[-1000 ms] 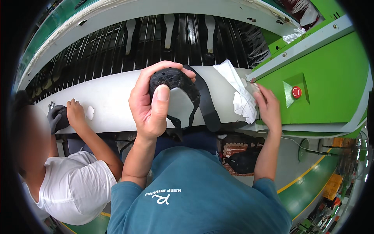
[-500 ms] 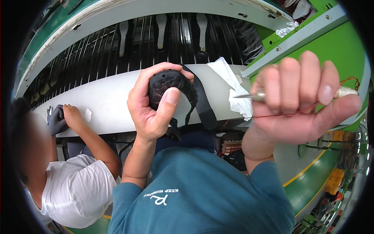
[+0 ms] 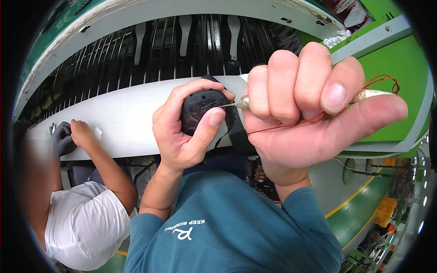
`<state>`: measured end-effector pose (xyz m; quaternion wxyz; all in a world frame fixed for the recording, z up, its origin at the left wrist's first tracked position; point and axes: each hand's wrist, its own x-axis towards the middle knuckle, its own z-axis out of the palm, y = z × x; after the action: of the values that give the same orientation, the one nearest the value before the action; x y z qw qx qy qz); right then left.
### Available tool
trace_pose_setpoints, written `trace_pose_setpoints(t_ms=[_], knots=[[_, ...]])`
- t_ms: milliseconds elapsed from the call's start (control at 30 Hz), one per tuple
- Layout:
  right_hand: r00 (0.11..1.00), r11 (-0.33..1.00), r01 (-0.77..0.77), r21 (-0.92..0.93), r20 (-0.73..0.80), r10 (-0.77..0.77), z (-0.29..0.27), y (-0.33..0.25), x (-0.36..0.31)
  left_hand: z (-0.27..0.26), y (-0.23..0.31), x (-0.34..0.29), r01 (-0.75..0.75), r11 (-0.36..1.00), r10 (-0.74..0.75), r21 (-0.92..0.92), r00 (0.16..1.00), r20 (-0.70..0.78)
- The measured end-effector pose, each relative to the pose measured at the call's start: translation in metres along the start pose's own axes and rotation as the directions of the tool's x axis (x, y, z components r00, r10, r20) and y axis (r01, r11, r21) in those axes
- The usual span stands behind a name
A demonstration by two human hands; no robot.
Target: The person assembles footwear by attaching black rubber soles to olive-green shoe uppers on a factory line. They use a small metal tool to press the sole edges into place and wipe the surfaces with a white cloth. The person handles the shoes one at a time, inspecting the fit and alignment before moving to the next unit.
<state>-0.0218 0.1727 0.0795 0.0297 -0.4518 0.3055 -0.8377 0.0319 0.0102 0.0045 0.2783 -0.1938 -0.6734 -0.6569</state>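
My left hand (image 3: 186, 123) wraps around a rounded black fabric piece (image 3: 195, 111) with small dots along its top edge, and the thumb presses on its near side. A dark strip (image 3: 239, 129) hangs down to its right. My right hand (image 3: 309, 109) is closed around an awl (image 3: 242, 102) with a pale handle. The awl's thin metal point reaches the black piece beside my left thumb; whether it goes in cannot be made out. An orange-brown cord (image 3: 282, 127) runs across my right palm and loops out at the handle's far end.
A long white work surface (image 3: 123, 123) lies before dark machine rods (image 3: 209, 45). At the left a co-worker in a white shirt (image 3: 88, 223) handles a dark grey piece (image 3: 63, 139). Green machine framing (image 3: 387, 111) stands at the right, with crumpled white material (image 3: 337, 38) behind.
My right hand has moved left with the awl, bringing its point to the black piece. My left hand has shifted slightly right, still holding the piece.
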Motion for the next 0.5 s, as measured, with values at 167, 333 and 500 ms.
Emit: trace_pose_setpoints(t_ms=[167,333,500], knots=[[0.996,0.996,0.086,0.019,0.009,-0.086,0.0,0.008,0.006,-0.001,0.0,0.002,-0.016,0.999,0.016,0.04,1.0,0.017],[0.997,0.987,-0.051,-0.155,-0.057,0.043,0.009,0.002,0.018,0.0,-0.004,0.008,-0.044,0.996,0.04,0.081,0.998,0.043],[0.993,0.968,-0.096,-0.231,-0.093,0.077,-0.007,0.013,0.033,0.003,-0.025,0.011,-0.055,0.996,0.054,0.073,0.998,0.017]])
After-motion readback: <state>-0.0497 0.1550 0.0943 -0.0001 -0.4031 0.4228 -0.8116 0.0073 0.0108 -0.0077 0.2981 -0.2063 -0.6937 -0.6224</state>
